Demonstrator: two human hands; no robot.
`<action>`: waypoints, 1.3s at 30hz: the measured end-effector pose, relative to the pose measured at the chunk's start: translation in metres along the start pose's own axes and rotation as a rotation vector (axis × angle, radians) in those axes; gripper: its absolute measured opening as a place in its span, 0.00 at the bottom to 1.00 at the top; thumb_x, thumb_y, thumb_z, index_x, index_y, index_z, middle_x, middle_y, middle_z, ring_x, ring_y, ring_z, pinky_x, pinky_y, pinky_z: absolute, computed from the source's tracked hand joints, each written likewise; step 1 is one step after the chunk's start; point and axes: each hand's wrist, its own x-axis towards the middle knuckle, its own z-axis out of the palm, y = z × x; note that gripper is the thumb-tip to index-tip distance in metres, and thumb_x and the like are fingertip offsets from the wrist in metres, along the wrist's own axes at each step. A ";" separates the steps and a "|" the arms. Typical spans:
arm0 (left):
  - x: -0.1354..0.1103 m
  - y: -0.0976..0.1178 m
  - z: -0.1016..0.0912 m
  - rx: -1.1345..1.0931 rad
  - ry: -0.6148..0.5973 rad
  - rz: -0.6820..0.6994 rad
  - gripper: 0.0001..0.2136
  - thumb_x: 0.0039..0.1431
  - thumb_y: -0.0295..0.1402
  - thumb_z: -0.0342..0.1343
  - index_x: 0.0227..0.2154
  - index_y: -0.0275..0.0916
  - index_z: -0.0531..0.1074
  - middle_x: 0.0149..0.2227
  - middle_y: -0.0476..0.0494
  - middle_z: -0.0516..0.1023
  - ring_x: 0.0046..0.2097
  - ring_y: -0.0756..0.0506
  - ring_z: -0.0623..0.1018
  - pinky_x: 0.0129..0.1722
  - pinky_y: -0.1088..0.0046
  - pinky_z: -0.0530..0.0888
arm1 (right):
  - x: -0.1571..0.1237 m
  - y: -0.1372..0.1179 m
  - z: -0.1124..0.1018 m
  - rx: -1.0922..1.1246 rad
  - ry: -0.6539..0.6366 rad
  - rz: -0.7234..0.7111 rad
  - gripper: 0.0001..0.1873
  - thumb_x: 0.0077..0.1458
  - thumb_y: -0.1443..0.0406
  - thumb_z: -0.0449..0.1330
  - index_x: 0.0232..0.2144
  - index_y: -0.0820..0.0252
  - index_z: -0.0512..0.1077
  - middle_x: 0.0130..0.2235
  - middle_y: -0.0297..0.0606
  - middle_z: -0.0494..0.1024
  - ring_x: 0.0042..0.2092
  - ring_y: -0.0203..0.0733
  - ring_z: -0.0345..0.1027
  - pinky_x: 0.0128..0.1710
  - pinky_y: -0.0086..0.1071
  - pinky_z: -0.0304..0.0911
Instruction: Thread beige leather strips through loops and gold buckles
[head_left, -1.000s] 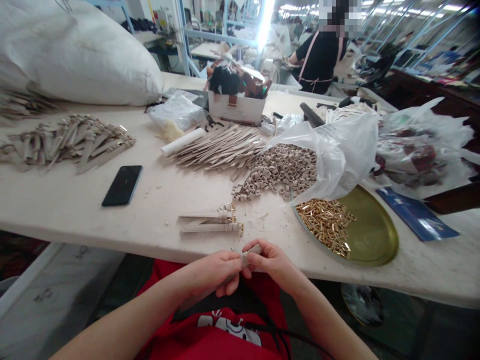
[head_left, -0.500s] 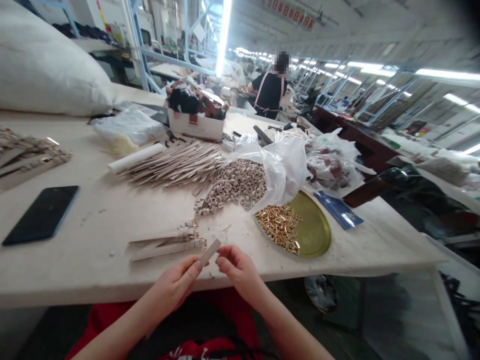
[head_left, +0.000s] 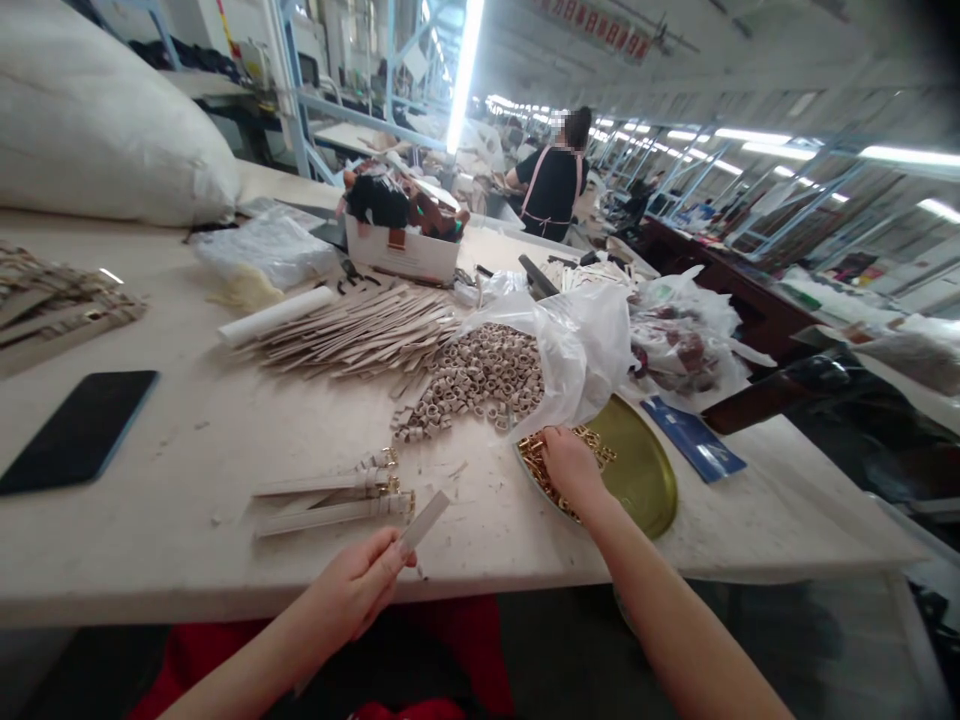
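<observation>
A beige strip (head_left: 425, 522) is jutting over the near edge of the table (head_left: 187, 560); the left hand (head_left: 366, 583) is pinching its lower end between thumb and fingers. The right hand (head_left: 571, 466) is touching gold buckles (head_left: 534, 460) in the green tray (head_left: 649, 485) (whether its fingers are gripping one, I cannot tell). Buckled straps (head_left: 330, 517) are lying just beside the strip.

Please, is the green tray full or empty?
Partly filled: the tray has gold pieces heaped at its left side, where the right hand is; its surface shows at the right.
</observation>
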 end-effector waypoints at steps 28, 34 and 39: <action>-0.022 -0.006 -0.010 0.326 0.259 0.298 0.13 0.59 0.39 0.43 0.35 0.36 0.67 0.30 0.48 0.72 0.33 0.48 0.69 0.32 0.75 0.64 | -0.115 -0.145 -0.009 2.082 -0.691 0.467 0.19 0.41 0.72 0.60 0.39 0.58 0.68 0.44 0.37 0.73 0.42 0.37 0.70 0.45 0.34 0.62; -0.020 0.000 -0.005 0.478 0.201 0.288 0.10 0.57 0.35 0.45 0.35 0.38 0.69 0.32 0.48 0.74 0.34 0.47 0.71 0.33 0.75 0.64 | -0.127 -0.156 0.000 1.771 -0.595 0.270 0.20 0.45 0.71 0.55 0.43 0.52 0.68 0.45 0.33 0.72 0.34 0.34 0.68 0.39 0.34 0.65; -0.015 -0.003 -0.003 0.525 0.072 0.240 0.09 0.55 0.33 0.45 0.28 0.36 0.69 0.24 0.50 0.72 0.27 0.49 0.70 0.27 0.77 0.62 | -0.133 -0.159 0.004 1.733 -0.700 0.228 0.26 0.47 0.71 0.53 0.50 0.52 0.63 0.38 0.32 0.73 0.29 0.32 0.66 0.33 0.31 0.65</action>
